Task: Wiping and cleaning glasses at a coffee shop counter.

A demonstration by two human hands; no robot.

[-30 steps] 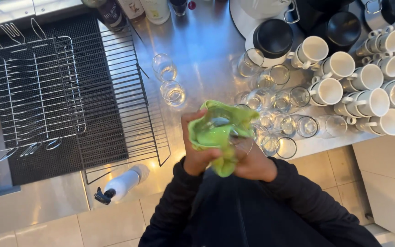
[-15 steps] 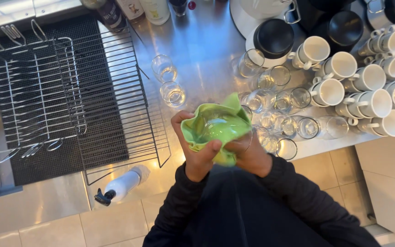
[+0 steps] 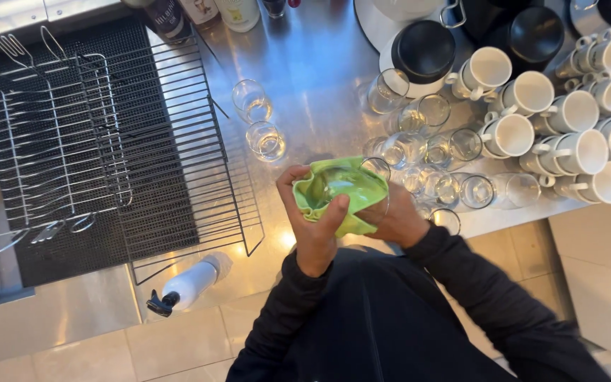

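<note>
Step in hand: drying a drinking glass (image 3: 373,170) with a green cloth (image 3: 337,191). Left hand (image 3: 312,226) is closed on the cloth, stuffed into the glass; right hand (image 3: 394,219) is clamped on the glass, over the steel counter (image 3: 319,85) edge. Beyond: clear glasses (image 3: 433,152), white cups (image 3: 567,120), wire rack (image 3: 72,141). Next likely needs twisting the cloth inside, firm grip.

A shiny steel counter (image 3: 319,78) carried everything. On its left lay a dark ribbed mat (image 3: 72,212), with a wire dish rack (image 3: 51,134) and a flat wire grid (image 3: 199,163) on top of it. Two clear glasses (image 3: 257,120) stood alone near the middle. To the right, a cluster of glasses (image 3: 440,163) stood close together, beside rows of white cups (image 3: 567,134). A white spray bottle (image 3: 189,283) lay on its side at the near edge, and bottles (image 3: 206,10) stood along the far edge.
</note>
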